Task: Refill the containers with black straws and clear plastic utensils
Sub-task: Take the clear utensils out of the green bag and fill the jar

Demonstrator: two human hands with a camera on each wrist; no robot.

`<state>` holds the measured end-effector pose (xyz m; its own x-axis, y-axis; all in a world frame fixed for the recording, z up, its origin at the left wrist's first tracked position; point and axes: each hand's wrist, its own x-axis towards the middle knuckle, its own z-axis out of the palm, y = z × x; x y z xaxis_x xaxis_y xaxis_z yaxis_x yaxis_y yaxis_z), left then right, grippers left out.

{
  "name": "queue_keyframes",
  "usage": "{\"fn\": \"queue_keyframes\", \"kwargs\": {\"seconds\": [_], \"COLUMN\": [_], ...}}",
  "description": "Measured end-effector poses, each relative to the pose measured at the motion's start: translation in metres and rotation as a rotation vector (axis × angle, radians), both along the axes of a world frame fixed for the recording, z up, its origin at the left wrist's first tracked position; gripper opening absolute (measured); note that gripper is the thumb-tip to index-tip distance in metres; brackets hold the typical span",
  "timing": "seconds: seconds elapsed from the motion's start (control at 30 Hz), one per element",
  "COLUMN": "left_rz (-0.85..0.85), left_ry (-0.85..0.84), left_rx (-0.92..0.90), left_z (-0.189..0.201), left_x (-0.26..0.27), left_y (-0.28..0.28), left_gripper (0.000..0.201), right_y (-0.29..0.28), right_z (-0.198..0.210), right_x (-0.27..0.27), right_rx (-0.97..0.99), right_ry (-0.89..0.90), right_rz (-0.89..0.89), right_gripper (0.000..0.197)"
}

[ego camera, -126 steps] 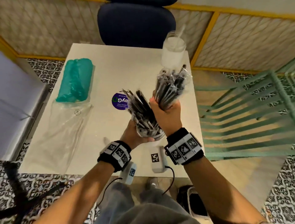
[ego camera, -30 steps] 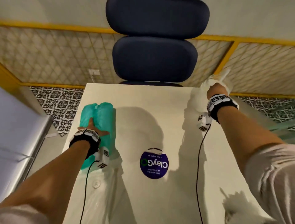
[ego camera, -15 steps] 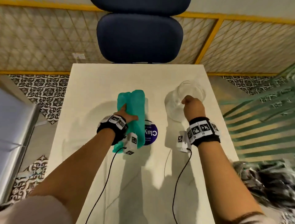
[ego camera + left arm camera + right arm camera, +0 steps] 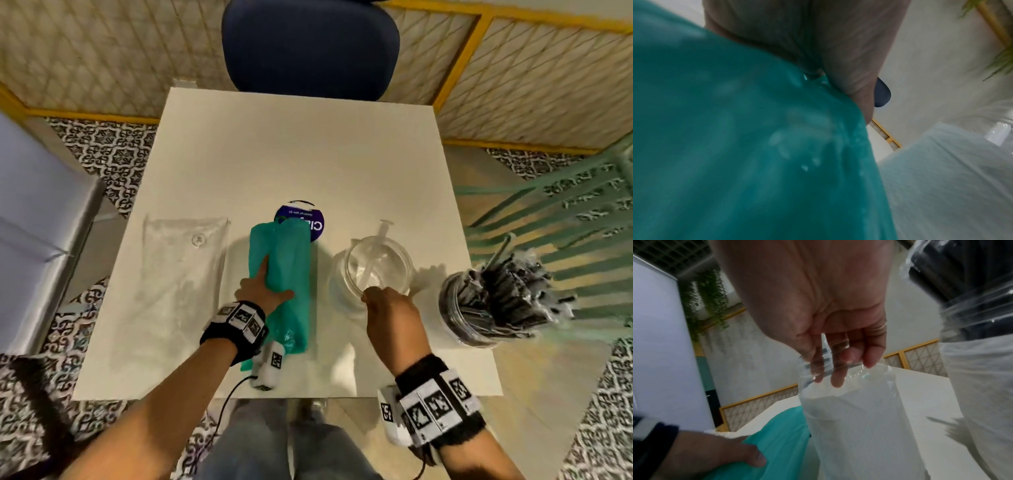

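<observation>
A teal plastic bag [image 4: 284, 260] lies lengthwise mid-table, and my left hand [image 4: 270, 287] grips its near half, thumb on top. In the left wrist view the teal bag [image 4: 735, 146] fills the picture under my palm. To its right stands a clear jar [image 4: 376, 270] with a clear utensil [image 4: 371, 260] leaning inside. My right hand [image 4: 373, 296] pinches the jar's near rim; the right wrist view shows fingers [image 4: 836, 379] inside the clear jar [image 4: 855, 418] and the thumb outside. A jar crammed with black straws [image 4: 493, 305] stands at the table's right edge.
An empty clear plastic bag [image 4: 185, 260] lies flat on the left of the white table [image 4: 308, 144]. A purple round sticker [image 4: 308, 219] shows beyond the teal bag. A dark blue chair [image 4: 308, 48] stands behind the table, and a green slatted chair [image 4: 565, 219] to the right.
Both hands drew the teal bag and the clear jar from the far side toward the near middle of the table. Earlier they held the straw jar and a straw bundle; that jar now stands alone at the right.
</observation>
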<state>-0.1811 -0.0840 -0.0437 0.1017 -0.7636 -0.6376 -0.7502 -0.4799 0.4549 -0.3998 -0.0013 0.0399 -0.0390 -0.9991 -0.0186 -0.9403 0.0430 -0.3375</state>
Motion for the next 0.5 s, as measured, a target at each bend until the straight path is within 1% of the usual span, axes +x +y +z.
{"fn": "queue_keyframes", "kwargs": {"seconds": [0.07,0.13,0.23,0.27,0.3,0.33,0.37,0.4,0.43,0.5], "left_rz": [0.022,0.081,0.229,0.266,0.285,0.294,0.294,0.293,0.297,0.278], "left_ry": [0.004,0.054,0.216,0.277,0.316,0.338,0.357,0.386,0.434,0.507], "left_rx": [-0.024,-0.062,-0.169,-0.218,-0.27,-0.326,-0.387,-0.442,-0.491,-0.559], "left_z": [-0.005,-0.004,0.006,0.01,0.014,0.017,0.021,0.024,0.028,0.041], "left_x": [0.0,0.003,0.007,0.008,0.009,0.01,0.01,0.012,0.013,0.014], "left_y": [0.022,0.039,0.058,0.063,0.069,0.075,0.082,0.088,0.094,0.104], "left_gripper": [0.104,0.107,0.113,0.115,0.117,0.119,0.121,0.122,0.121,0.118], "right_y": [0.005,0.008,0.013,0.016,0.018,0.019,0.019,0.018,0.015,0.009], "right_z": [0.007,0.023,0.048,0.051,0.047,0.041,0.034,0.025,0.016,0.005], "right_x": [-0.004,-0.006,0.008,0.017,0.026,0.037,0.049,0.06,0.071,0.088], "right_rx": [-0.032,-0.108,-0.293,-0.287,-0.211,-0.093,0.029,0.118,0.165,0.176], "right_ry": [-0.12,-0.176,-0.286,-0.356,-0.444,-0.537,-0.622,-0.706,-0.811,-1.085], "right_rz": [-0.016,-0.033,0.075,0.113,0.117,0.089,0.043,0.001,-0.038,-0.112], "right_gripper": [0.008,0.012,0.019,0.021,0.024,0.03,0.045,0.064,0.081,0.098]}}
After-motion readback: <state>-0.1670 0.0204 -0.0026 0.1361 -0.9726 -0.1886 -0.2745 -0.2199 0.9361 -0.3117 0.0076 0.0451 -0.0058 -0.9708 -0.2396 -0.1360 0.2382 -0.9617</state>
